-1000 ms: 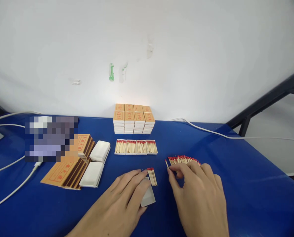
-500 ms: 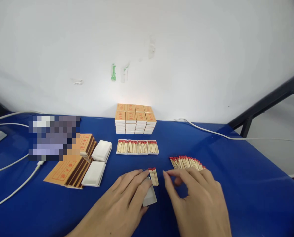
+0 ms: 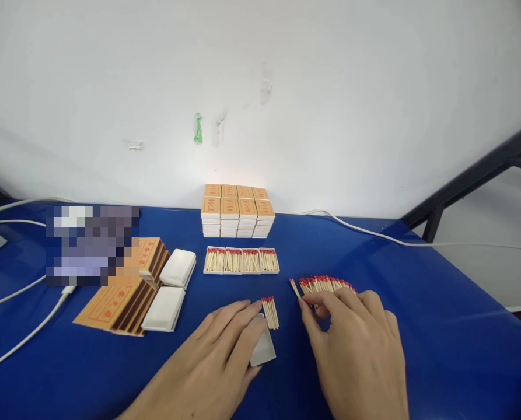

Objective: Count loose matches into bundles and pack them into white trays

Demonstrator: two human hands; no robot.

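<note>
My left hand (image 3: 212,361) lies over a small white matchbox tray (image 3: 264,350), with the thumb and fingers at its sides. The part of the tray that shows is bare inside; the rest is hidden under my fingers. Right beside the tray is a short row of red-tipped matches (image 3: 269,313), close to my left fingertips. Thumb and forefinger of my right hand (image 3: 352,344) pinch a match (image 3: 294,287), its red head pointing away from me. Behind those fingers spreads a heap of loose matches (image 3: 325,284), partly covered by the hand.
Several match-filled trays (image 3: 241,261) stand in a line before a block of stacked matchboxes (image 3: 238,210) at the wall. On the left are orange box sleeves (image 3: 115,303), stacked white trays (image 3: 164,308) and a blurred-out object (image 3: 94,245) with a white cable (image 3: 37,344).
My right thumb and forefinger have moved a little right and towards me, and a match now shows between them. My left hand keeps its place on the tray.
</note>
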